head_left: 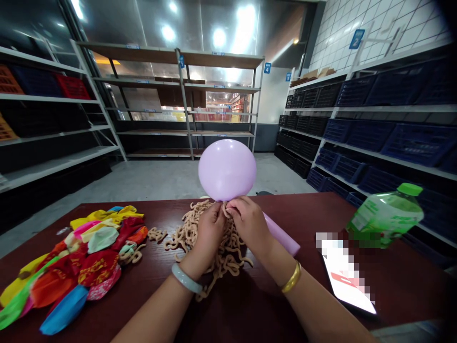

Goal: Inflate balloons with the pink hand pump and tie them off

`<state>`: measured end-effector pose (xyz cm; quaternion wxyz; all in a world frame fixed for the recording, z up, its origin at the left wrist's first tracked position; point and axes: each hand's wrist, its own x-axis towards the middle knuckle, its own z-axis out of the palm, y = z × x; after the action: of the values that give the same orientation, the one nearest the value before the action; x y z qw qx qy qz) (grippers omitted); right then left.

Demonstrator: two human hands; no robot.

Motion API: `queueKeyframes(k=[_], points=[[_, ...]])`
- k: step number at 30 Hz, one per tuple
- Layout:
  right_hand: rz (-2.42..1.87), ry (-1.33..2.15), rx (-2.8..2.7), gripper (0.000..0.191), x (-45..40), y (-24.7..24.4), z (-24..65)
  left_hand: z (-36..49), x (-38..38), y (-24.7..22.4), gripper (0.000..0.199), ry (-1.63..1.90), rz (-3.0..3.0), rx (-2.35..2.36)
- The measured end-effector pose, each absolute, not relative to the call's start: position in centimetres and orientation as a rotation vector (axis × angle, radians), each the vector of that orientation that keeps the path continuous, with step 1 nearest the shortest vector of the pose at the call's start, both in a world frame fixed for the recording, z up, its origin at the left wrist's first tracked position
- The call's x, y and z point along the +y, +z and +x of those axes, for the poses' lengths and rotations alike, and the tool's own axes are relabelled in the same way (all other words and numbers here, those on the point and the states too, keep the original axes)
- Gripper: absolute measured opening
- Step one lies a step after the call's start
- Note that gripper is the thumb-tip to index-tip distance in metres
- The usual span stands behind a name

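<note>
Over the table (139, 286), toward its far edge: an inflated lilac balloon (227, 170), neck down.
Left hand (210, 226): closed at that neck.
Right hand (247, 219): pinching a tan rubber band (225, 210) there, as I see it.
Heap (186, 229): more bands, below both hands.

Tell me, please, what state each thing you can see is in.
Purple balloon: inflated, neck down.
Left hand: closed at the balloon's neck.
Right hand: closed there too, exact grip partly hidden.
Tan curly pieces: mostly heaped.
Other balloons: flat, piled together.
Purple tube: lying down, partly hidden.
Phone: lying flat, screen lit.
Bottle: capped.
Dark crates: shelved in rows.
</note>
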<state>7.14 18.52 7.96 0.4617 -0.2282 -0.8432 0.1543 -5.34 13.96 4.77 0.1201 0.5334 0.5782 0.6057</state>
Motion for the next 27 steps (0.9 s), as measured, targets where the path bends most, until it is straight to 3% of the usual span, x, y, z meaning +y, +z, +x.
queueKeyframes(k=[7,15,27], points=[[-0.617,0.720,-1.881,0.003,18.9,8.0,7.1,-4.9,13.4,5.2,0.025,1.759,1.599,1.668],[-0.652,0.985,-1.820,0.005,20.0,7.8,7.1,-5.0,13.3,5.3,0.026,1.710,1.746,1.828],[-0.655,0.074,-2.000,0.009,17.8,8.0,7.2,-4.7,13.7,4.8,0.024,1.771,1.569,1.584]])
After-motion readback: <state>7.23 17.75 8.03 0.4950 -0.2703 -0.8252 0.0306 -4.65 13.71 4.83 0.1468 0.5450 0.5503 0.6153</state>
